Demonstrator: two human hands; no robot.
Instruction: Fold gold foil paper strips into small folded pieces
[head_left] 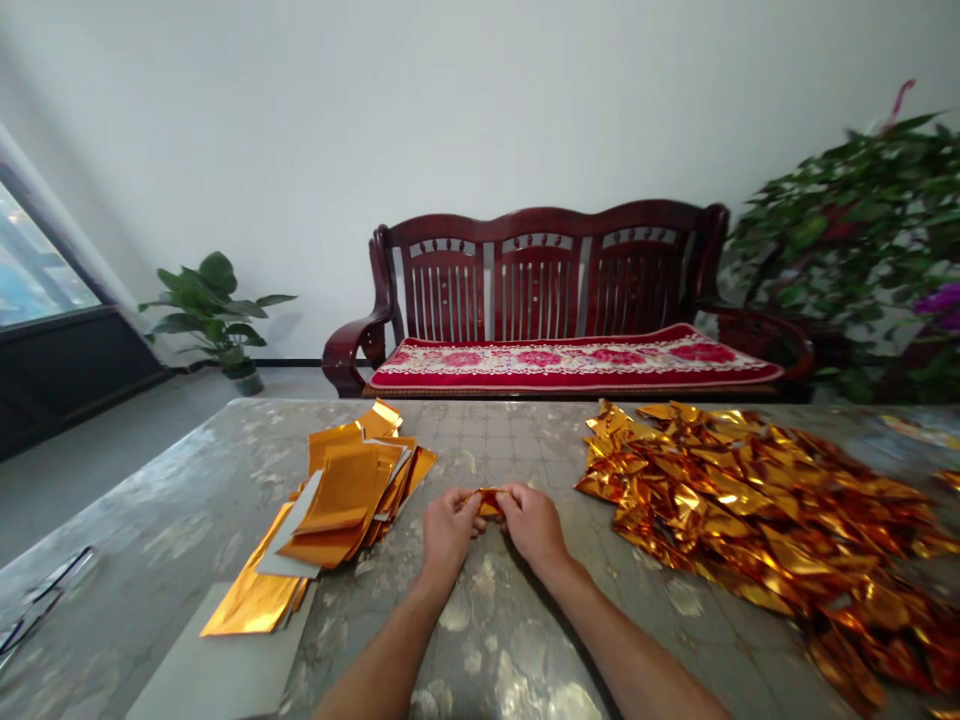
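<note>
Between my two hands, low over the middle of the table, is a small piece of gold foil paper [491, 502], partly hidden by the fingers. My left hand [448, 525] pinches its left end, and my right hand [532, 522] pinches the right end. To the left lies a loose stack of flat gold foil sheets [349, 490], some showing a pale grey back. A large heap of folded gold foil pieces [750, 510] spreads over the right side of the table.
A patterned cover lies on the table [480, 620]. At the left are eyeglasses [49, 605] and a pale flat board [217, 665] under the sheets. Beyond the table stand a dark red wooden bench [536, 280], a potted plant [221, 310] and leafy greenery [862, 230].
</note>
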